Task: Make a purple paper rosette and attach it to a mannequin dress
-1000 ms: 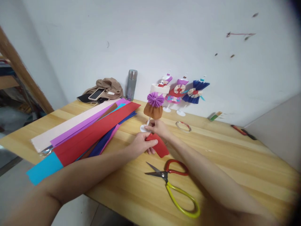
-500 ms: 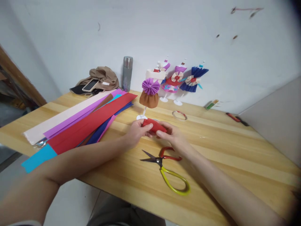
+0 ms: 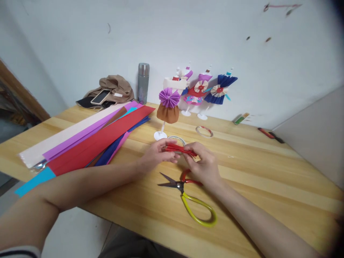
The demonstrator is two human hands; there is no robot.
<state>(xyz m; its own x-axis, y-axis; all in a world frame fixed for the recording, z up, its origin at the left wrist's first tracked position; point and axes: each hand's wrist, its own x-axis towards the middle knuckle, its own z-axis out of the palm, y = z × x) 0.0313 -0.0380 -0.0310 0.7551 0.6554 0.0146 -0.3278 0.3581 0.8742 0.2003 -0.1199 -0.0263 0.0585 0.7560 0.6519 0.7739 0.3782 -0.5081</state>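
Observation:
Between my hands is a piece of red crepe paper (image 3: 178, 149), folded into thin layers and seen edge-on. My left hand (image 3: 161, 152) holds its left end between thumb and fingers. At the right end, my right hand (image 3: 202, 161) pinches the layers. Scissors (image 3: 179, 185) with one red and one yellow handle lie with blades apart on the table, just below my hands. Behind the paper, a roll of tape (image 3: 177, 138) is partly covered. A small dress-form stand (image 3: 168, 113) with a brown skirt and purple rosette stands beyond my left hand.
Long coloured paper strips (image 3: 99, 139) spread across the left of the wooden table (image 3: 258, 165). More dressed stands (image 3: 220, 89) line the wall beside a grey flask (image 3: 143, 84). A tape ring (image 3: 204, 132), a green tube (image 3: 242, 118) and a red-black cutter (image 3: 270, 134) lie to the right.
The red paper has turned from its flat face to its edge, showing the layered folds. My right hand has shifted its hold to a pinch at the right end.

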